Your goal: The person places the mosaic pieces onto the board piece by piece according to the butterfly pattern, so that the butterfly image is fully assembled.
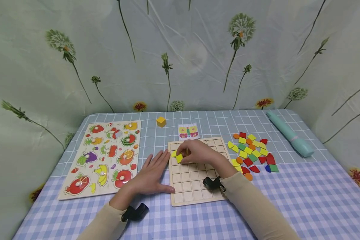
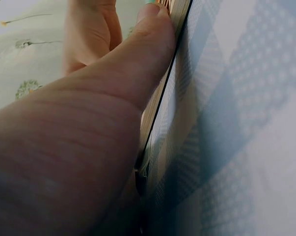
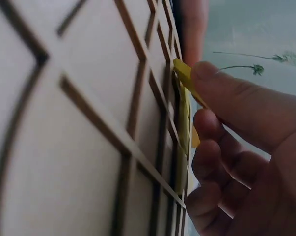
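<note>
My right hand point(image 1: 199, 152) pinches a yellow square tile point(image 3: 186, 77) between thumb and fingers, tilted over the wooden grid board point(image 1: 186, 196). Another yellow tile point(image 1: 173, 153) lies in the grid near the board's upper left. More yellow also shows in the far cells in the right wrist view, partly hidden by the grid walls. My left hand point(image 1: 151, 175) lies with fingers spread beside the board's left side, its thumb touching the edge. A small butterfly pattern card point(image 1: 188, 131) lies just behind the board.
Loose yellow, red, green, orange and blue pieces point(image 1: 248, 151) are scattered right of the board. A fruit knob puzzle point(image 1: 91, 173) lies on the left. An orange cube point(image 1: 161, 121) stands at the back, and a teal tube-shaped object point(image 1: 289, 133) lies at the back right.
</note>
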Motion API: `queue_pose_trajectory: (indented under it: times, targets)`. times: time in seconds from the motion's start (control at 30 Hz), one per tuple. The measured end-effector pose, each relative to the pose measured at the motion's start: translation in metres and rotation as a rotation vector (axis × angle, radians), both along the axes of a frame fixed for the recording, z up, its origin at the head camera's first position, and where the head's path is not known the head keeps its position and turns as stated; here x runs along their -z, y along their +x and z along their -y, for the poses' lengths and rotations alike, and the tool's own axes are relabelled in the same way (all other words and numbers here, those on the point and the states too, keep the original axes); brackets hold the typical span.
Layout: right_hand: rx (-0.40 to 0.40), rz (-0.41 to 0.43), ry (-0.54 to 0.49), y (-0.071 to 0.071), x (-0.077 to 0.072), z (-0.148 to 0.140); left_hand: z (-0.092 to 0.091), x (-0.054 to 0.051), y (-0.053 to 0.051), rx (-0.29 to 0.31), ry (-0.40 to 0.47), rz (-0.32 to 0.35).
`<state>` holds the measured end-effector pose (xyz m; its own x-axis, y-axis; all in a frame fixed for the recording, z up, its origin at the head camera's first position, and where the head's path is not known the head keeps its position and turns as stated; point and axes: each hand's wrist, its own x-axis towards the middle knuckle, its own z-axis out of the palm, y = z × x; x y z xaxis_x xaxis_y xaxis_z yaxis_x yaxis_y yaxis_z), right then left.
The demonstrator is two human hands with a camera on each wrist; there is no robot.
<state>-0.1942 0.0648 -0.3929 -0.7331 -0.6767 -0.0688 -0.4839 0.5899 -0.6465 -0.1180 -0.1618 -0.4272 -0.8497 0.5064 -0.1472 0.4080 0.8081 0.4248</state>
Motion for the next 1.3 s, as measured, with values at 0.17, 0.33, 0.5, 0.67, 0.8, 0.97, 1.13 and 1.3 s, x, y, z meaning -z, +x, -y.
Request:
queue_pose_trajectory:
  times: [0.17,0.33,0.5,0.67,0.8,0.97,1.13,1.3]
  targets:
    - [0.028,-0.009,0.037,0.002,0.004,0.006,-0.001,0.000,0.000,0.002,0.006,0.000]
    - [0.054,-0.055,0.098,0.004,0.005,0.012,-0.001,-0.001,0.000,-0.005,-0.002,0.001]
    - [0.054,-0.068,0.101,0.005,0.004,0.013,-0.001,-0.001,0.000,-0.007,0.000,-0.003]
    - [0.021,-0.062,0.066,0.006,0.004,0.013,-0.001,0.000,-0.001,-0.006,0.004,-0.001]
    - [-0.003,-0.055,0.058,0.006,0.003,0.013,-0.001,0.000,-0.001,-0.010,0.006,0.006]
    - [-0.046,-0.065,0.068,0.006,0.003,0.009,0.000,0.001,-0.001,-0.008,0.014,-0.001]
    - [-0.086,-0.082,0.053,0.007,0.001,0.001,0.001,0.001,0.000,-0.003,0.008,-0.007]
    - [-0.042,-0.063,0.029,0.008,-0.009,-0.014,0.001,0.001,0.001,-0.005,0.011,-0.004]
